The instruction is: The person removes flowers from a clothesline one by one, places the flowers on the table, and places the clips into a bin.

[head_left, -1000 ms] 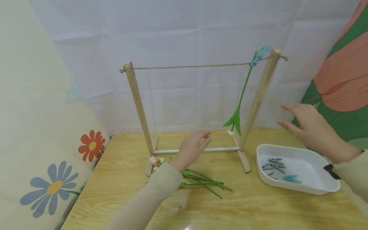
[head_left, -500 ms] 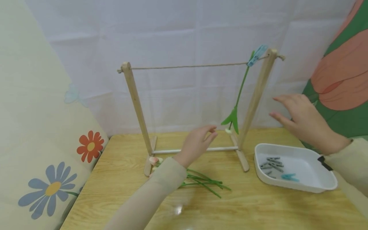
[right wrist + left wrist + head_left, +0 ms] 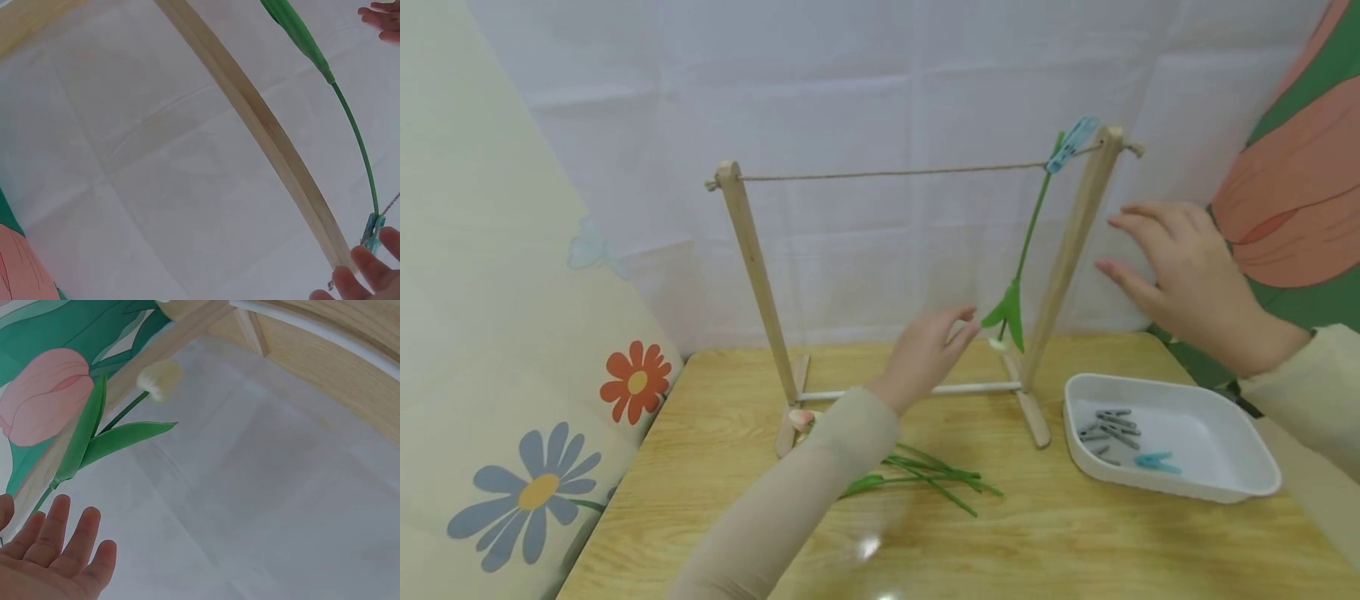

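Note:
A pale tulip (image 3: 159,380) with green leaves (image 3: 1009,312) hangs head down from a twine line (image 3: 887,172). A blue clothespin (image 3: 1072,145) clips its stem to the line near the right post. My left hand (image 3: 931,354) is just left of the leaves, fingers loosely bent and nothing in them; in the left wrist view the fingers (image 3: 78,540) are spread below the flower. Whether they touch the leaves I cannot tell. Right of the post, my right hand (image 3: 1183,279) is raised with thumb and fingers apart, holding nothing.
The twine runs between two wooden posts (image 3: 752,267) joined by a white bar (image 3: 977,388). More tulips lie on the table, their green stems (image 3: 940,479) partly behind my left sleeve. A white tray (image 3: 1217,450) at right holds several grey clothespins (image 3: 1116,423) and a blue one (image 3: 1157,462).
My left hand has moved up and to the right, closer to the hanging tulip's leaves. My right hand has risen from above the tray toward the height of the line.

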`<state>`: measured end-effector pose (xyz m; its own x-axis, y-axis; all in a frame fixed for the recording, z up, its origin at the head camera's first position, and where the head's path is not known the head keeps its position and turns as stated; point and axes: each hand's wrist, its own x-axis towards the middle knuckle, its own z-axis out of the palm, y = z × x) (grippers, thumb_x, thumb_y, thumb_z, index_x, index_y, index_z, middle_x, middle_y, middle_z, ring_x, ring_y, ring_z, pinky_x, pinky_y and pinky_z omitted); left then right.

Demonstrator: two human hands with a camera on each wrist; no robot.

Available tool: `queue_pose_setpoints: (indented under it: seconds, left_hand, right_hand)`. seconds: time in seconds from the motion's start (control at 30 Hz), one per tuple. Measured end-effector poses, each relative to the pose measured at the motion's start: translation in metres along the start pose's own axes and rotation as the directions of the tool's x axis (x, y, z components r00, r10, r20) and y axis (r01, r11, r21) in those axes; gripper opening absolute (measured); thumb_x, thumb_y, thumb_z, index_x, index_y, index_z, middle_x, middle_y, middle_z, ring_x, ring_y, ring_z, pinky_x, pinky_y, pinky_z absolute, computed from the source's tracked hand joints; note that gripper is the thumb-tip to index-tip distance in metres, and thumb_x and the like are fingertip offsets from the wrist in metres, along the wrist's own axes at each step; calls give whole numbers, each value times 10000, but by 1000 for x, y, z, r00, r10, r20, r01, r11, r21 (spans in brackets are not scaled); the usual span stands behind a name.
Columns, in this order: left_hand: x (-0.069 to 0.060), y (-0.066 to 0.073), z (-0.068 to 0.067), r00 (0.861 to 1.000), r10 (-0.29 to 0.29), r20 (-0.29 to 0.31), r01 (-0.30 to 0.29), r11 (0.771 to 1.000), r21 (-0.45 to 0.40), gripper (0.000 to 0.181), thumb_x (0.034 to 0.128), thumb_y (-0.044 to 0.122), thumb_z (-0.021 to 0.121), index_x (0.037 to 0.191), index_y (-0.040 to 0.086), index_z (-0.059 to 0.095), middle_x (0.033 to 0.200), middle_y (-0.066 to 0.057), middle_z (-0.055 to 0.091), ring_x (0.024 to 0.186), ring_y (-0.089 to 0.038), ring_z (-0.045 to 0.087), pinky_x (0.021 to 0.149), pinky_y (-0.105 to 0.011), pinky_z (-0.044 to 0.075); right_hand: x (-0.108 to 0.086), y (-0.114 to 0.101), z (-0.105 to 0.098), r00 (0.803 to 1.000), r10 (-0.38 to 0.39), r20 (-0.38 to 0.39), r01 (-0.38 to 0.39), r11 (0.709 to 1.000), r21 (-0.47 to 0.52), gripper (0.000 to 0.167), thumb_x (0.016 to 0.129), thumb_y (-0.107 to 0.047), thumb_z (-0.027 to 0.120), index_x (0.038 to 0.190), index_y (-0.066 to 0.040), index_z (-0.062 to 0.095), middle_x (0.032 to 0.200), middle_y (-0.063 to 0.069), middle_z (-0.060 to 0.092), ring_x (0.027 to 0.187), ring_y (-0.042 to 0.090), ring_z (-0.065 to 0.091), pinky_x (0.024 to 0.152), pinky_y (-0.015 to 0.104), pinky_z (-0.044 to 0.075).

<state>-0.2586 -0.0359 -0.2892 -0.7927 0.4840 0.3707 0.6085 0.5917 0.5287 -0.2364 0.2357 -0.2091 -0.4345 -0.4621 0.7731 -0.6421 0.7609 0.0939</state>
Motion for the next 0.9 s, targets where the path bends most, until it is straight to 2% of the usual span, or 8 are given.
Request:
queue_pose_setpoints:
  seconds: [0.17, 0.3, 0.47, 0.7, 0.9]
  left_hand:
    - [7, 4, 0, 999, -40, 9, 40, 999, -27, 397, 1032, 256, 496, 1361, 36, 527, 1347, -84, 577, 1269, -225, 505, 1094, -300, 358]
    - [14, 7, -1, 998, -68, 15, 69, 997, -35, 449, 1033, 302, 480, 1403, 47, 481, 1414, -83, 518, 1317, -210, 455, 1122, -282, 309]
    - [23, 11, -2, 998, -64, -4, 64, 996, -66, 489, 1035, 327, 463, 1431, 42, 439, 1444, -91, 485, 1338, -217, 431, 1135, -283, 282]
    - [33, 17, -1, 999, -36, -24, 33, 995, -92, 525, 1039, 352, 439, 1460, 40, 397, 1454, -100, 473, 1347, -216, 422, 1133, -256, 272]
    - [44, 24, 0, 999, -34, -37, 31, 995, -97, 544, 1037, 337, 450, 1485, 46, 350, 1486, -94, 434, 1369, -206, 391, 1136, -235, 247]
  right_hand:
    - [8, 1, -3, 1000, 17, 25, -16, 1000, -10, 904, 959, -674, 290, 1166, 165, 555, 1174, 358, 525, 1064, 533, 442, 925, 654, 326]
    - [17, 1, -4, 1000, 4, 1, -4, 1000, -23, 889, 970, -657, 298, 1214, 168, 523, 1232, 363, 496, 1100, 540, 430, 934, 666, 331]
    - [31, 2, -7, 999, -37, -23, 36, 998, -47, 833, 1001, -599, 307, 1271, 169, 481, 1282, 366, 465, 1135, 544, 409, 988, 635, 325]
    - [47, 5, -9, 995, -70, -71, 67, 996, -54, 809, 1006, -578, 331, 1272, 170, 484, 1267, 358, 480, 1110, 532, 413, 1049, 570, 304]
    - [64, 11, -13, 996, -85, -35, 82, 994, -78, 831, 1012, -580, 295, 1292, 185, 457, 1241, 384, 477, 1139, 544, 393, 1084, 559, 264]
